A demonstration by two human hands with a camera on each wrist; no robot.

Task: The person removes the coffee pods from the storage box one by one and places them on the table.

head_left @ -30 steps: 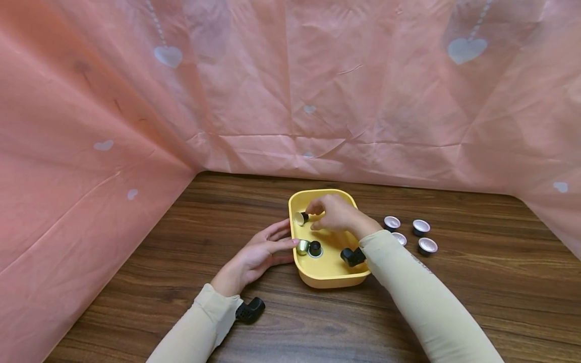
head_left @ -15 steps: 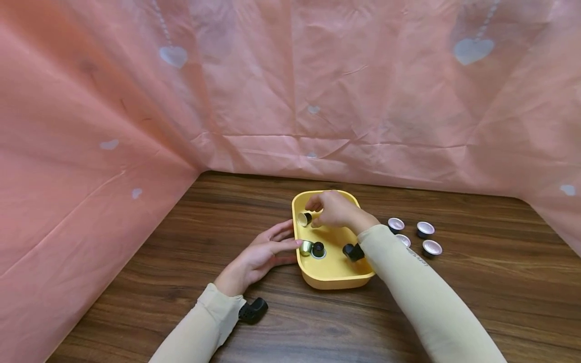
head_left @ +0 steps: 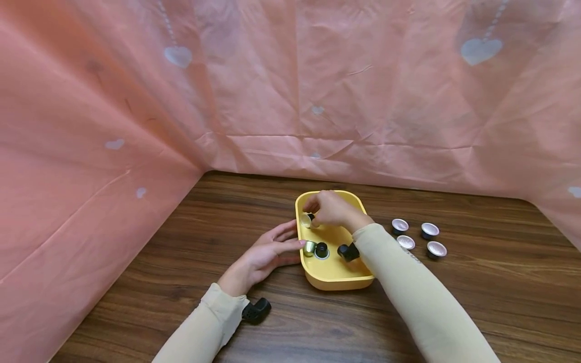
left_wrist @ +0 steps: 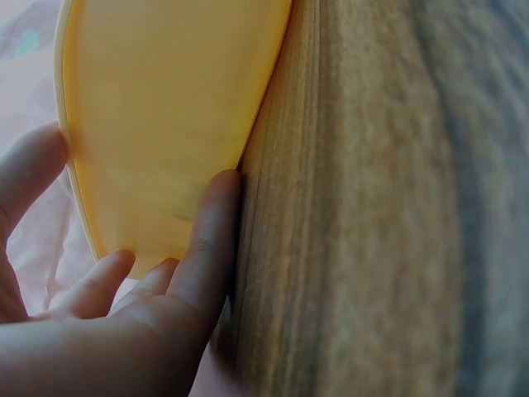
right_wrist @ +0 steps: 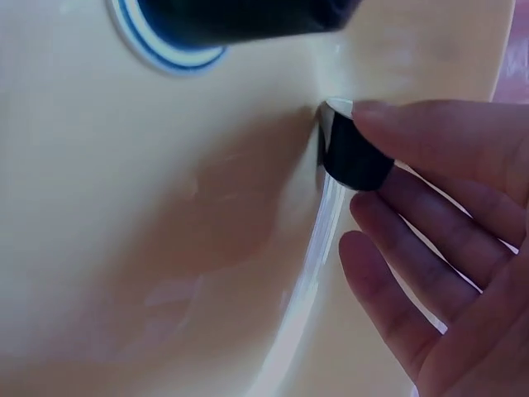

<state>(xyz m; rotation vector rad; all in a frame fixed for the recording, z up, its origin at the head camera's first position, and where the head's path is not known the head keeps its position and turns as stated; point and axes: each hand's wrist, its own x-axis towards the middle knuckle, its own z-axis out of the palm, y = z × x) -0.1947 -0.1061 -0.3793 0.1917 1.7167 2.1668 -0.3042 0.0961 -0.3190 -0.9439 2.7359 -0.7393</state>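
My right hand (head_left: pixel 333 209) reaches into a yellow bin (head_left: pixel 338 284) and pinches a dark coffee capsule (right_wrist: pixel 355 153) at the inner left wall. In the right wrist view the thumb is on the capsule's upper side and fingers lie behind it; the capsule lies tipped, its pale lid towards the wall. My left hand (head_left: pixel 268 254) rests against the bin's left side. In the left wrist view its thumb touches the rim and its fingertips touch the outer wall (left_wrist: pixel 165 99). A green capsule (head_left: pixel 309 248) and a black capsule (head_left: pixel 322 250) sit side by side inside.
Several capsules stand lid up on the wooden table (head_left: pixel 281 338) right of the bin, among them a front one (head_left: pixel 437 249) and a back one (head_left: pixel 400 225). Pink curtains (head_left: pixel 386 101) close off the back and left. A black wrist camera (head_left: pixel 348 252) hangs over the bin.
My right hand's fingers have closed in on the dark capsule by the left wall. The left hand keeps its place on the bin. The whole head view has shifted slightly.
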